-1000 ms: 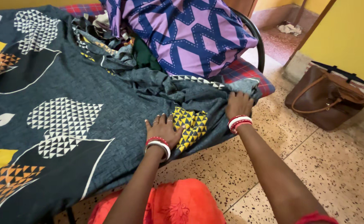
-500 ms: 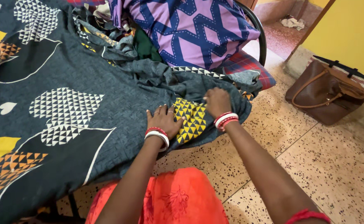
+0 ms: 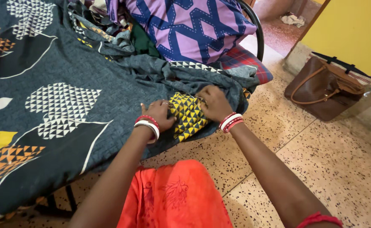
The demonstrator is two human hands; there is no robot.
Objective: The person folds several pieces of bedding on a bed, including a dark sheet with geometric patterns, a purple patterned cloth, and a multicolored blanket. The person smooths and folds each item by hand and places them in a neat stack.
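Her right hand [image 3: 213, 103] pinches a fold of the dark grey bedsheet [image 3: 67, 71] beside its yellow triangle patch [image 3: 186, 116]. The left hand [image 3: 159, 115] lies flat, fingers spread, pressing the sheet at the bed's edge. Behind them lies a purple zigzag cloth [image 3: 194, 29]; a brown handbag [image 3: 327, 90] sits on the floor.

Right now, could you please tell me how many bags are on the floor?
1: a brown leather handbag stands on the speckled floor by the yellow wall; others may be hidden.

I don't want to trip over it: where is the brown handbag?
In the head view, the brown handbag stands on the speckled floor at upper right, against the yellow wall.
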